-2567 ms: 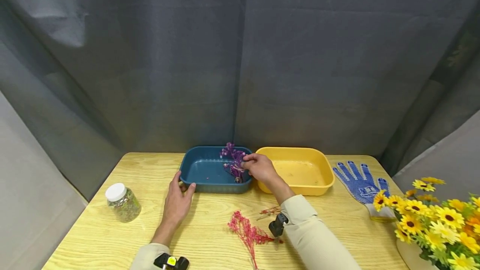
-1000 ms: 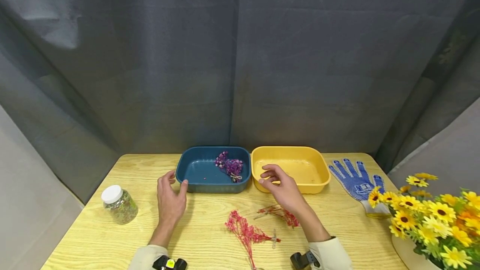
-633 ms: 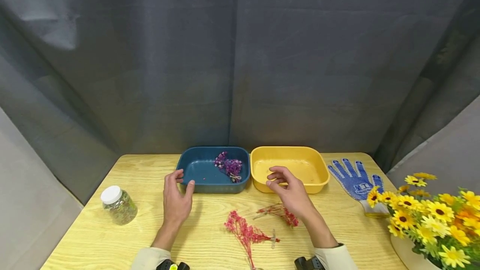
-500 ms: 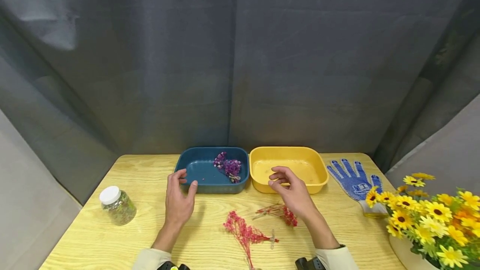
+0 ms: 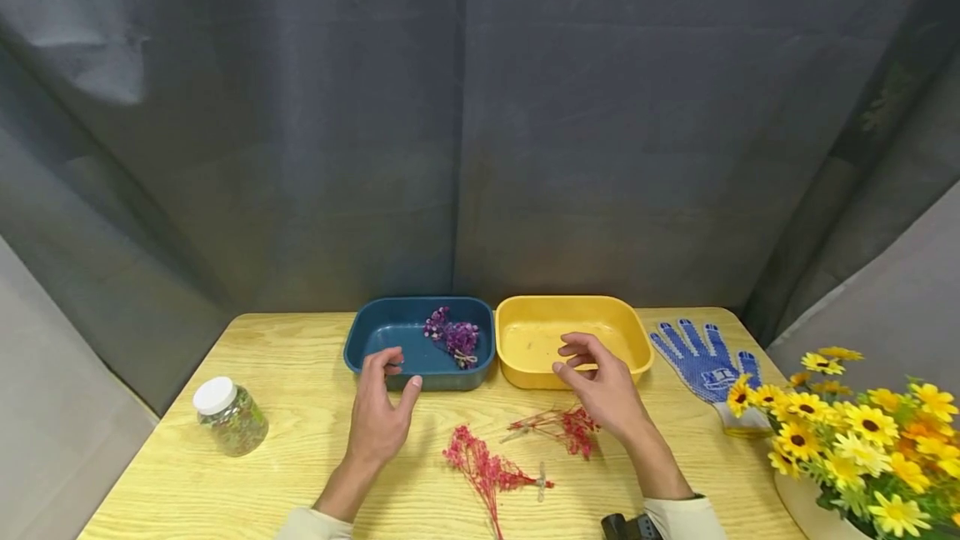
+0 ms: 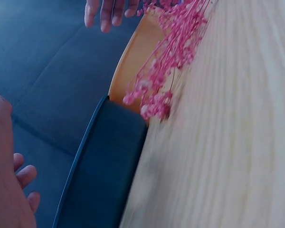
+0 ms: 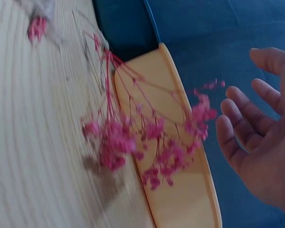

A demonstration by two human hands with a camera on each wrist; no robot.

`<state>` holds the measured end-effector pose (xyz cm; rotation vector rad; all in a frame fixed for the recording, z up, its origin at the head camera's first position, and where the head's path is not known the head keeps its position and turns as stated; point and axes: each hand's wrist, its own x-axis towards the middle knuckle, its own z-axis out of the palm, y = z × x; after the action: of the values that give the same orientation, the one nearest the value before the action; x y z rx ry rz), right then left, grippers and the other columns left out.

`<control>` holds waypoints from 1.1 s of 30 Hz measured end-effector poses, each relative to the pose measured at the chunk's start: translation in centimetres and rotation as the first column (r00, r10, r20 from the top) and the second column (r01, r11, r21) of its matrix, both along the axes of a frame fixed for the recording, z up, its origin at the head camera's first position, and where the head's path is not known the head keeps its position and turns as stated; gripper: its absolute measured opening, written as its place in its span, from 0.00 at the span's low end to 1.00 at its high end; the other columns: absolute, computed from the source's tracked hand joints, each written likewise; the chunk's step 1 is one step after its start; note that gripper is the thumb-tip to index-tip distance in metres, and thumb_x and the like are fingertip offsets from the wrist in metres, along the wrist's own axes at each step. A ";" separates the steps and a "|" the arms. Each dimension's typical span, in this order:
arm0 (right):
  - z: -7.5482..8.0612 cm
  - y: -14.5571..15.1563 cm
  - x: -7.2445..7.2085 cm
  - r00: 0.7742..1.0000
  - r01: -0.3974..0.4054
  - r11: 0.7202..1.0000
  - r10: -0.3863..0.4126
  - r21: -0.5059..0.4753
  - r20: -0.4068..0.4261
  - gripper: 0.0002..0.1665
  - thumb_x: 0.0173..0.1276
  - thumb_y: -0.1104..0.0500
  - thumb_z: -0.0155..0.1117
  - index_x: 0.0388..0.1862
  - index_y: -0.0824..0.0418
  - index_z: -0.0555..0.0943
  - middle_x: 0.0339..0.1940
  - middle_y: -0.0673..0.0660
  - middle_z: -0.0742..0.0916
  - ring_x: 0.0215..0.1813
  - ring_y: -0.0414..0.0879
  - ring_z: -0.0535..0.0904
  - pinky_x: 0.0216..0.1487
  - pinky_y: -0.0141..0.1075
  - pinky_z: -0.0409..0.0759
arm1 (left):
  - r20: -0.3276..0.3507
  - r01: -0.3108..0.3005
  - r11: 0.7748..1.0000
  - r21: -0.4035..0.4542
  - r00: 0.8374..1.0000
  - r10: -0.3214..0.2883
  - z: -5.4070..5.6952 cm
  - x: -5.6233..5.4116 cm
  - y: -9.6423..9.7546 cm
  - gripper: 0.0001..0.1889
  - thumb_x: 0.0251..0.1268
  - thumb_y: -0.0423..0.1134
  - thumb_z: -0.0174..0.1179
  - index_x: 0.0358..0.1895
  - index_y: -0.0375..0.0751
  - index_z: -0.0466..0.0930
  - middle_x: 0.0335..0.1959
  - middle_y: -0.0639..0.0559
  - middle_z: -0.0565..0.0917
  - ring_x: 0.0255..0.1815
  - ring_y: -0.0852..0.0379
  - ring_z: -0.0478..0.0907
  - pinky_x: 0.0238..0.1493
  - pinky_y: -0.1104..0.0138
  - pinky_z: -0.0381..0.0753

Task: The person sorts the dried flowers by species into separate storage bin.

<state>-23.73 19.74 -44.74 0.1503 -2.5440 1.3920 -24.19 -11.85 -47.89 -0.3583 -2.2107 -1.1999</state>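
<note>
My left hand [image 5: 381,419] hovers at the front edge of the dark blue tray [image 5: 375,377], fingers loosely bent around nothing. Inside that tray, toward its right side, lies a tied bunch of purple dried flowers [image 5: 454,335]. In front of the yellow tray [image 5: 525,375] my right hand [image 5: 607,390] hangs in the air, relaxed and holding nothing. Two bunches of pink dried flowers lie on the table: a larger pink bunch [image 5: 483,467] in the middle and a redder bunch [image 5: 576,430] under the right hand. The right wrist view shows this redder bunch [image 7: 118,142] beside the yellow tray.
A clear jar with a white lid [image 5: 232,417] stands on the left of the wooden table [image 5: 300,473]. To the right lies a blue dotted work glove [image 5: 705,369], with a pot of yellow artificial flowers [image 5: 862,432] at the near right corner. A grey curtain [image 5: 480,123] hangs behind.
The right hand let go of the purple flowers in the blue tray and drew back toward the yellow tray's front. My left hand left the blue tray's left edge and moved right.
</note>
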 end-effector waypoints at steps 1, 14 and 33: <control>-0.1 0.2 -0.1 1.000 0.011 1.000 -0.011 0.016 -0.007 0.23 0.67 0.48 0.65 0.59 0.50 0.75 0.49 0.52 0.84 0.49 0.44 0.78 0.47 0.31 0.78 | 0.005 0.007 1.000 -0.005 1.000 -0.007 0.0 0.1 0.2 0.23 0.61 0.35 0.64 0.60 0.39 0.70 0.51 0.47 0.75 0.49 0.54 0.74 0.52 0.57 0.73; -1.5 3.9 -0.8 0.987 0.155 0.977 -0.147 0.148 -0.061 0.24 0.68 0.50 0.64 0.60 0.53 0.75 0.51 0.56 0.83 0.50 0.47 0.77 0.45 0.35 0.76 | 0.092 0.129 0.992 0.002 0.987 -0.128 0.2 1.7 2.7 0.22 0.63 0.37 0.62 0.60 0.43 0.69 0.49 0.46 0.76 0.47 0.55 0.76 0.52 0.55 0.76; -3.1 7.2 -1.4 0.919 0.392 0.915 -0.394 0.093 -0.003 0.23 0.66 0.56 0.63 0.60 0.57 0.77 0.58 0.62 0.75 0.57 0.55 0.71 0.51 0.46 0.70 | 0.300 0.275 0.957 -0.094 0.924 -0.236 -1.4 4.4 5.0 0.19 0.65 0.43 0.61 0.57 0.48 0.71 0.43 0.52 0.77 0.37 0.61 0.76 0.40 0.67 0.78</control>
<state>-25.12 26.94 -47.85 -0.3427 -2.4687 1.1240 -19.83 -6.83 -49.28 -0.5760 -2.5654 -1.3100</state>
